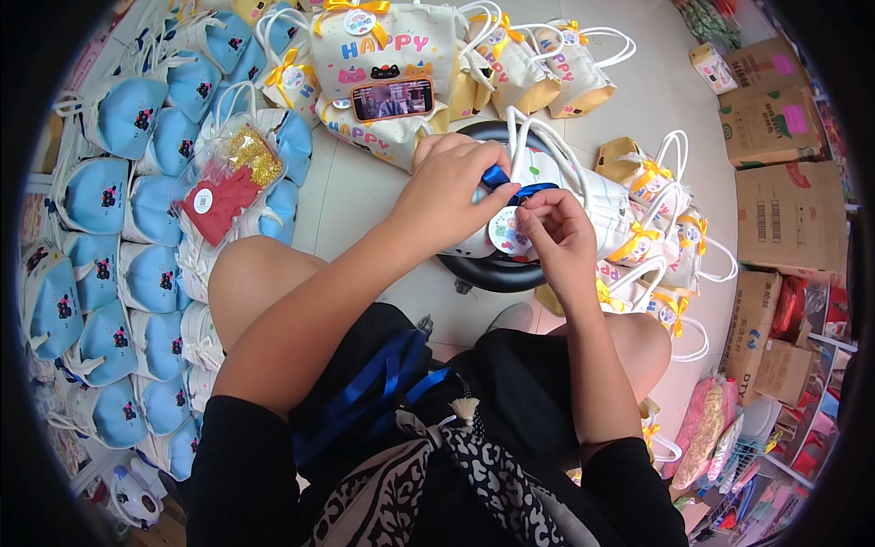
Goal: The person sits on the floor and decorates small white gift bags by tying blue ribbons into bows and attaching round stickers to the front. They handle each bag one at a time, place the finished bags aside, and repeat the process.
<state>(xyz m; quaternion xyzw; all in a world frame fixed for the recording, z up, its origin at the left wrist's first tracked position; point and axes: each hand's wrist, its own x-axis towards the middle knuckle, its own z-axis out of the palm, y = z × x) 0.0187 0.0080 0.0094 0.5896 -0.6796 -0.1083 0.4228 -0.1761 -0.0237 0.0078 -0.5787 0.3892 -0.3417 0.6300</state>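
In the head view, a white bag [467,247] lies on a round black stool [497,277]. Its glossy blue ribbon [540,190], by a round white tag [508,234], looks part-tied; finishing the bow seems left. The left hand [453,185] pinches the ribbon between its fingers; the right hand's [561,232] fingers pinch it near the tag. White rope handles [563,157] rise close behind. Beyond and right of the stool, cream bags with yellow bows [392,66] look done; light-blue bags [97,196] crowd its left.
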